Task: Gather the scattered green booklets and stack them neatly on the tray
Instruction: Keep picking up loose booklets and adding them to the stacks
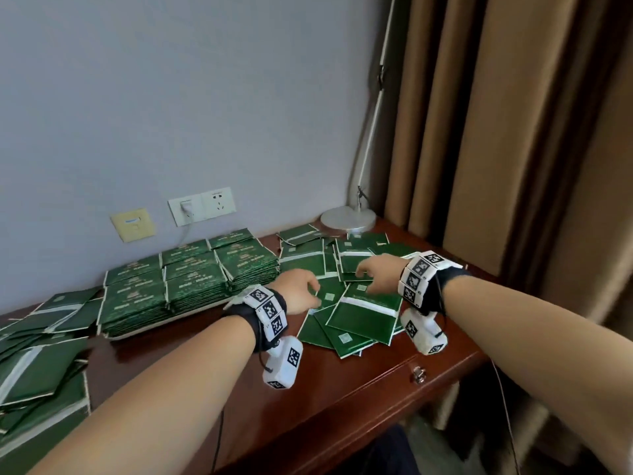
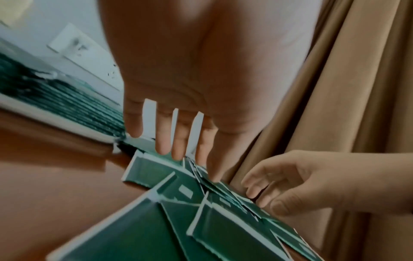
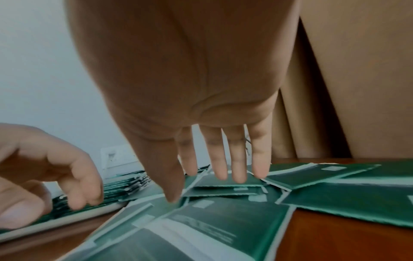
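Note:
Neat stacks of green booklets [image 1: 191,279] fill a white tray [image 1: 154,326] by the wall. To its right a loose pile of scattered green booklets [image 1: 363,313] overlaps on the wooden desk. My left hand [image 1: 310,289] hovers over the pile's left edge, fingers relaxed and holding nothing [image 2: 178,155]. Over the middle of the pile my right hand [image 1: 363,274] spreads straight fingers [image 3: 223,176], with the fingertips [image 3: 239,178] at or just above a booklet [image 3: 225,182]. Whether they touch it is unclear. More scattered booklets [image 1: 37,354] lie at the desk's left end.
A lamp base [image 1: 347,217] stands at the back right corner, with brown curtains [image 1: 496,149] beside it. Wall sockets [image 1: 202,207] with a plugged cable sit behind the tray. Bare desk surface [image 1: 212,341] lies in front of the tray; a drawer handle [image 1: 418,373] marks the front edge.

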Demonstrator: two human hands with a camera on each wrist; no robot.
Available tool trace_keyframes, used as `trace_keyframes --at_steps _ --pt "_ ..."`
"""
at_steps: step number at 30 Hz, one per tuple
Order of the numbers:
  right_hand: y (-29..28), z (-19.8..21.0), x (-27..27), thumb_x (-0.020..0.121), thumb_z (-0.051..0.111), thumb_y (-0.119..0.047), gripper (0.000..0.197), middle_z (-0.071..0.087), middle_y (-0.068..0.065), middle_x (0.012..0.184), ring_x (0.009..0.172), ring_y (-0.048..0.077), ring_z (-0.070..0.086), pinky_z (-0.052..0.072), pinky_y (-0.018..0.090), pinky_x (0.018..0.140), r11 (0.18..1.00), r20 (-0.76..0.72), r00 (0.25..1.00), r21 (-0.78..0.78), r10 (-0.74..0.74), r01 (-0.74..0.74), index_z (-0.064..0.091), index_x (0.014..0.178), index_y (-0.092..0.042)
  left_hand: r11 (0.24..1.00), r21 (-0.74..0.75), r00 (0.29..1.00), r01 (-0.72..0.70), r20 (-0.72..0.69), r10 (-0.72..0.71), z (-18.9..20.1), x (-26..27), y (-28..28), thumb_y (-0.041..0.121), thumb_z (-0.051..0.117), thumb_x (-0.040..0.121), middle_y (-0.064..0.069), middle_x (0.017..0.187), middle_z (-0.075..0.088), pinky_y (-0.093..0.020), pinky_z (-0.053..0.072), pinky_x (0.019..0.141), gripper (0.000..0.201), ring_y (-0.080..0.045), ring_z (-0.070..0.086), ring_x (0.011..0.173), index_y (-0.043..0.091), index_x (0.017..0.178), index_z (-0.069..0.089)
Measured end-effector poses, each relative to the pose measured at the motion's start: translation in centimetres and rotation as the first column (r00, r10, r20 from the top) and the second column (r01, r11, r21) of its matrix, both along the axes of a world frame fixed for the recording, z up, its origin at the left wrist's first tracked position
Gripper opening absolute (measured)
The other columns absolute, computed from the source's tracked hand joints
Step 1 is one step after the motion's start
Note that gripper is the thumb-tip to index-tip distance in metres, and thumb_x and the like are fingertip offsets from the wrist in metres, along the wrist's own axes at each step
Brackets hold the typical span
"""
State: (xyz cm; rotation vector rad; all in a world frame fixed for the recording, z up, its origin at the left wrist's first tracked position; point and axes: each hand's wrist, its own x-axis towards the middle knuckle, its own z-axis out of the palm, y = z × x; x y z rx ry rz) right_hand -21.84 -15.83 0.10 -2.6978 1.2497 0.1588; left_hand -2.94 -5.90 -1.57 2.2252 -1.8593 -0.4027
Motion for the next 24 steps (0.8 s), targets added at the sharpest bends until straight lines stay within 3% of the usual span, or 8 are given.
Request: trace_keyframes --at_steps 3,10,14,20,22,24 --pt "-1.4 -1.8 -1.9 0.084 0.069 -0.033 0.054 0.057 0.004 0.132 0.117 0.023 0.055 0.045 0.029 0.093 0.999 -0.048 0.998 0.018 -0.042 0.043 0.053 0.133 -0.017 0.998 0.055 0.999 0.031 -0.031 -0.030 -1.9 -1.3 -1.1 0.029 0.072 0.082 0.002 0.111 0.060 -0.028 0.048 0.088 0.035 -0.016 0.059 0.099 0.021 0.116 0.063" --pt "-3.0 -4.1 -3.1 0.081 0.065 -0.053 0.060 0.064 0.009 0.122 0.110 0.027 0.060 0.050 0.040 0.093 0.991 -0.049 0.991 0.052 -0.121 0.124 0.059 0.123 -0.010 0.990 0.140 0.999 -0.029 -0.041 0.035 -3.6 -1.8 -2.2 0.025 0.076 0.080 -0.003 0.127 0.057 -0.034 0.048 0.098 0.055 -0.020 0.057 0.110 0.019 0.130 0.054" --pt "-3.2 -4.6 -3.0 0.074 0.071 -0.054 0.066 0.063 0.005 0.120 0.106 0.024 0.061 0.052 0.039 0.090 0.993 -0.057 0.992 0.046 -0.108 0.111 0.056 0.124 -0.014 0.977 0.209 0.998 -0.042 -0.037 0.051 -3.8 -2.0 -2.5 0.021 0.077 0.080 -0.006 0.135 0.053 -0.036 0.044 0.104 0.063 -0.024 0.054 0.119 0.016 0.137 0.050" --pt "-3.7 -4.9 -3.1 0.067 0.079 -0.053 0.080 0.060 0.005 0.124 0.111 0.024 0.058 0.051 0.039 0.093 0.989 -0.025 0.993 0.084 -0.119 0.121 0.052 0.130 -0.012 0.970 0.237 0.997 -0.056 -0.037 0.067 -3.8 -2.0 -2.6 0.022 0.080 0.078 -0.006 0.127 0.058 -0.033 0.046 0.098 0.062 -0.024 0.058 0.112 0.014 0.134 0.053" --pt "-3.9 -4.9 -3.2 0.070 0.078 -0.051 0.072 0.063 0.006 0.117 0.105 0.024 0.061 0.053 0.037 0.089 0.976 0.060 0.980 0.122 -0.191 0.182 0.057 0.124 -0.008 0.966 0.252 0.997 -0.058 -0.038 0.069 -3.6 -1.9 -2.7 0.022 0.080 0.078 -0.006 0.126 0.059 -0.033 0.047 0.097 0.060 -0.024 0.058 0.112 0.014 0.132 0.055" --pt "-3.9 -4.7 -3.3 0.076 0.076 -0.041 0.055 0.067 0.010 0.097 0.088 0.022 0.064 0.053 0.030 0.074 0.962 0.138 0.959 0.149 -0.247 0.227 0.066 0.111 -0.001 0.968 0.246 0.997 -0.055 -0.040 0.067 -3.5 -2.0 -2.8 0.023 0.077 0.082 -0.007 0.128 0.058 -0.032 0.046 0.097 0.054 -0.024 0.057 0.113 0.013 0.130 0.056"
